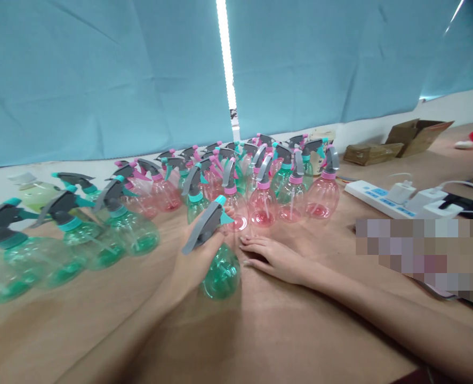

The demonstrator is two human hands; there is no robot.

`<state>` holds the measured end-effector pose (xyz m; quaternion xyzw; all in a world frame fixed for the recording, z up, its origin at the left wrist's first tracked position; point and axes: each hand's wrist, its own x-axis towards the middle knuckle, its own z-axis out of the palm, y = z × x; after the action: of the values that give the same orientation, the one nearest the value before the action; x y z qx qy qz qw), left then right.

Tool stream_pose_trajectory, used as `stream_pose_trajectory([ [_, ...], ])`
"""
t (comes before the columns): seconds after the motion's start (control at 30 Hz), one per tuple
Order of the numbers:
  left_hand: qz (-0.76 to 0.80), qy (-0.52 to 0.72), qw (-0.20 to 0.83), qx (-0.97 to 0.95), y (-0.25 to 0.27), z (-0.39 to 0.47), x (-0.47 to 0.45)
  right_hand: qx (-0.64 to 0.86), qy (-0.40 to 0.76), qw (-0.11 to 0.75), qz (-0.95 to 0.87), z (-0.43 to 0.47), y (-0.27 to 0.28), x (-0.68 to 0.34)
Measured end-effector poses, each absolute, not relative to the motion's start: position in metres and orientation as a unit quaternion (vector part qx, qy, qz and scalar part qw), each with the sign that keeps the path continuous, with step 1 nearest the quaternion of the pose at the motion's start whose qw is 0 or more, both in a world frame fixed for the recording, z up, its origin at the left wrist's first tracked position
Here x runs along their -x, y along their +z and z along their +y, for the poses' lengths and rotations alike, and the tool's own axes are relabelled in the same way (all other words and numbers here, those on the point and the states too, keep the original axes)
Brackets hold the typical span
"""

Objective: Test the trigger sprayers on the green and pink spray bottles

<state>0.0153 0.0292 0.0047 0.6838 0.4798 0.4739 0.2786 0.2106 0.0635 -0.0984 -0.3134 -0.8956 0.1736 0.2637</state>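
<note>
My left hand (198, 250) is closed around the neck of a green spray bottle (221, 274), just under its grey and turquoise trigger head. The bottle leans a little, and whether its base touches the table I cannot tell. To the right of it, my right hand (274, 258) lies palm down on the table with its fingers stretched out, holding nothing. Pink spray bottles (263, 207) stand in a row just beyond both hands. On the left side are several green spray bottles (136, 232) with grey and turquoise heads.
Many more pink and green bottles crowd the back. A bottle with a white cap (36, 192) stands far left. On the right lie a white power strip (380, 198) with plugged-in chargers, a cardboard box (416, 138) and a blurred-out patch. Blue sheeting (100, 80) hangs behind the brown table (292, 336).
</note>
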Motion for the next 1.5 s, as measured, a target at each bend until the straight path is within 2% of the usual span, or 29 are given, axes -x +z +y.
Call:
stream_pose_trajectory([
  [0.7,0.476,0.523,0.235,-0.667,-0.008,0.030,-0.016,0.302,0.166,0.280,-0.896,0.065,-0.098,-0.208],
  [1.0,0.557,0.437,0.108,-0.698,-0.015,0.014,-0.009,0.302,0.156,0.278,-0.898,0.066,-0.100,-0.208],
  [1.27,0.572,0.412,0.136,-0.696,-0.037,-0.003,0.001,0.294,0.162,0.292,-0.896,0.066,-0.100,-0.208],
  [1.5,0.596,0.405,0.070,-0.690,-0.034,0.002,0.024,0.294,0.174,0.286,-0.895,0.064,-0.095,-0.209],
])
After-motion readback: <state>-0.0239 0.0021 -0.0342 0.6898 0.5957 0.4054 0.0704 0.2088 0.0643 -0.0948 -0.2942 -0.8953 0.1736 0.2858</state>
